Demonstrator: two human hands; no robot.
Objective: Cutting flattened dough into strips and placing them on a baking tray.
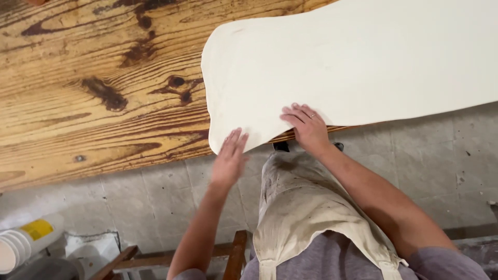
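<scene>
A large thin sheet of pale cream dough point(353, 62) lies spread over a knotty wooden table point(93, 93), its near corner hanging a little over the table's edge. My left hand point(229, 158) lies flat, fingers apart, against the sheet's lower left corner at the table edge. My right hand point(306, 124) rests palm down on the near edge of the sheet, fingers spread, a ring on one finger. Neither hand grips anything.
I wear a stained cream apron point(306, 207) over a grey shirt. Below the table is a grey tiled floor point(441, 155). A stack of white tubs point(26, 241) lies at the lower left beside a wooden chair frame point(233, 254).
</scene>
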